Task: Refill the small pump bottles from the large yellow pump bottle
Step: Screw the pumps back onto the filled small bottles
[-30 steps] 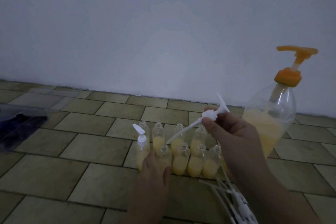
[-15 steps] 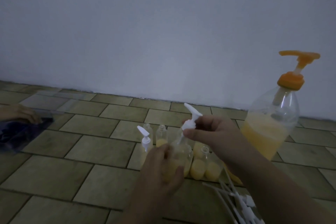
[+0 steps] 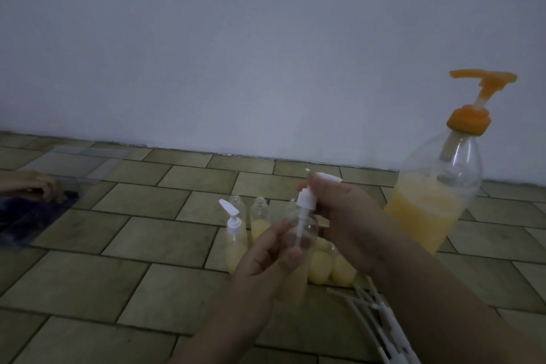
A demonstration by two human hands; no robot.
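Note:
My left hand (image 3: pixel 266 263) holds a small clear bottle (image 3: pixel 304 233), lifted above the floor and partly filled with yellow liquid. My right hand (image 3: pixel 342 216) pinches a white pump head (image 3: pixel 305 199) whose tube reaches down into that bottle's neck. Behind them a cluster of small bottles (image 3: pixel 260 221) with yellow liquid stands on the tiles; one at the left (image 3: pixel 235 233) carries a white pump, the others are uncapped. The large pump bottle (image 3: pixel 434 201) with an orange pump stands at the right, about half full.
Several loose white pump heads (image 3: pixel 381 316) with tubes lie on the tiled floor at the lower right. Another person's hand (image 3: pixel 38 186) rests on a clear box (image 3: pixel 59 174) with dark contents at the far left. A plain wall runs behind.
My left hand picked one small bottle out of the cluster and lifted it. My right hand swung the white pump upright and lowered its tube into the bottle's neck.

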